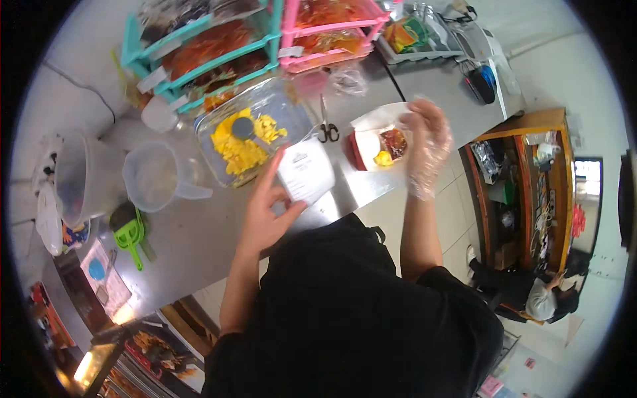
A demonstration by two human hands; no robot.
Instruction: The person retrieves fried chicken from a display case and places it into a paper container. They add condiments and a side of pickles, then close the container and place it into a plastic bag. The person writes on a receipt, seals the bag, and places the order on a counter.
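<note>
Between the thumb and fingers of my bare left hand (271, 209) is a white paper slip (306, 169) with printed writing. A clear plastic glove covers my right hand (428, 142), which is at the right side of an open takeaway box (369, 144), white inside and red outside. Its fingertips meet the raised flap; whether they grip it is hard to tell. Inside the box are a glossy dark red-brown food piece (394, 143) and a small yellow piece (383, 158). Left of the slip, a clear tray (293, 117) holds chopped yellow food (234, 149) and a utensil with a round dark end (243, 128).
Black-handled scissors (328, 132) lie between tray and box. Teal racks (219, 52) and pink racks (333, 30) of packaged food line the back. A translucent jug (152, 174) and green dustpan-shaped scoop (130, 236) stand left. Another person (540, 298) is by the wooden shelf (527, 124).
</note>
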